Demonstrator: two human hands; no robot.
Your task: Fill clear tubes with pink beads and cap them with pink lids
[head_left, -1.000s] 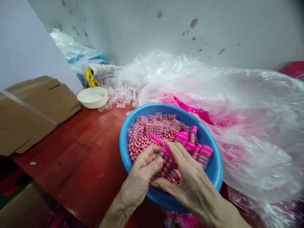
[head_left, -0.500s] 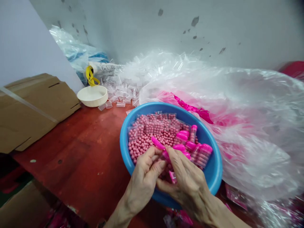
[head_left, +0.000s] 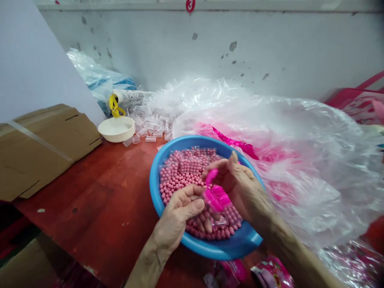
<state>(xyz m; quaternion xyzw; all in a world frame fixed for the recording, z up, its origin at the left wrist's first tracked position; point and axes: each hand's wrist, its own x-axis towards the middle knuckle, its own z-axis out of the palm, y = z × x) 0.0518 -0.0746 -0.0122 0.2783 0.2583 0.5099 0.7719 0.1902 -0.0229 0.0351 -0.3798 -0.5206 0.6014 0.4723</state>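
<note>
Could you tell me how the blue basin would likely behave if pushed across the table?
The blue basin would probably slide rather than tip, being wide and low. Full of pink beads, it likely feels heavy, and its round beads may shift.

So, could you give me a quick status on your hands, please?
Left hand holds bead tube over blue basin. Right hand pinches its pink lid. Nothing in the way.

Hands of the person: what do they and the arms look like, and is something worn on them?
The left hand and the right hand are bare: no gloves, and no ring shows on the fingers in view. The nails that show are short and unpainted. The left forearm and the right forearm are bare too, with no sleeve, watch or band up to the picture's edge.
</note>
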